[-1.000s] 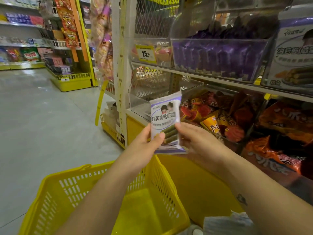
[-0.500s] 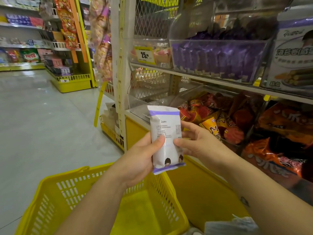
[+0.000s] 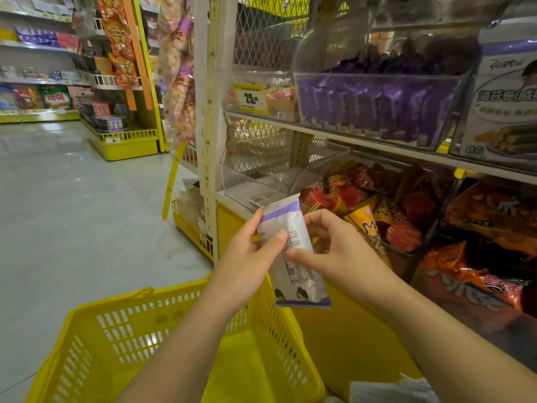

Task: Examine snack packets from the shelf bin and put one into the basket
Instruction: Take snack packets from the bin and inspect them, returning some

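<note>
head view: snack packet (image 3: 293,251) pinched between left hand (image 3: 250,257) and right hand (image 3: 334,248).

white-purple snack packet (image 3: 293,251) (back showing), above basket (image 3: 139,344)

The snack packet (image 3: 293,251) sits between both hands, above the basket's (image 3: 180,338) right rim.

open basket (image 3: 122,338) below, shelf bins (image 3: 377,112) crowding right
</note>
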The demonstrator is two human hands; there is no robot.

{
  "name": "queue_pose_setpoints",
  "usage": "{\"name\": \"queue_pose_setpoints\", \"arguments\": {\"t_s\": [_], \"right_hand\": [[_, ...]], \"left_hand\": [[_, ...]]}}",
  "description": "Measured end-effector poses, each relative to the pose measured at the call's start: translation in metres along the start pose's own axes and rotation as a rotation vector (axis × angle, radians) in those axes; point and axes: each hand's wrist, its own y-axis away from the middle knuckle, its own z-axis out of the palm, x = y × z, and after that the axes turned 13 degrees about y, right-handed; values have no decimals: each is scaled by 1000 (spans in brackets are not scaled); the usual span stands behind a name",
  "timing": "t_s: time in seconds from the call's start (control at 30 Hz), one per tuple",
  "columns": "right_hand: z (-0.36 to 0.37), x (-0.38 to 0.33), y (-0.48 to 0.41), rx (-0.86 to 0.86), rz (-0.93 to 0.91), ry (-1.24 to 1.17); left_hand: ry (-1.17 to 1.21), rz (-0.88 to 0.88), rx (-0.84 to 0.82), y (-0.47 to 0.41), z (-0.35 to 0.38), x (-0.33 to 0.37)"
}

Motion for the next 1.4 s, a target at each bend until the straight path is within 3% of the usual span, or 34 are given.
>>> {"name": "queue_pose_setpoints", "arguments": {"t_s": [0.27,0.4,0.57,0.97,1.13,1.4], "right_hand": [[1,-5,4,9,-77,242],[5,-6,5,-4,-100,280],[8,-8,3,14,-110,270],[3,-2,-6,12,-22,-4],[6,-2,-9,16,4,-74],[7,5,-15,36,64,-194]], "left_hand": [[-285,27,71,2,1,5],[-248,-19,83,-1,1,3],[-208,46,167,0,-1,2],[54,20,-62,-11,-14,-13],[53,51,-53,-11,-8,-22],[17,23,-221,-7,-8,-21]]}}
